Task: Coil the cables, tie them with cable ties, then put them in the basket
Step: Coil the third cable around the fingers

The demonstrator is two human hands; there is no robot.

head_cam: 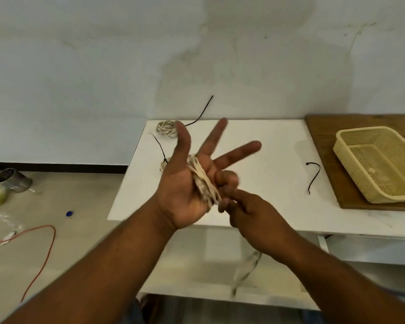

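Note:
My left hand (182, 197) is raised palm up over the white table (278, 211), thumb and two fingers spread, the other two fingers curled. A cream cable (202, 181) is wound in loops across its palm. My right hand (255, 218) pinches the cable just below the loops, and the loose tail (246, 270) hangs blurred under it. A coiled cream cable (166, 128) with a black tie (199, 115) lies at the table's back. Another tied coil (163, 165) shows partly behind my left hand. A loose black cable tie (313, 176) lies to the right. The yellow basket (351, 146) holds nothing.
The basket stands on a wooden board (325, 136) at the table's right end. Left of the table, on the floor, are an orange cord (40, 253), a metal appliance (12, 180) and a small blue cap (69, 213). A wall stands behind.

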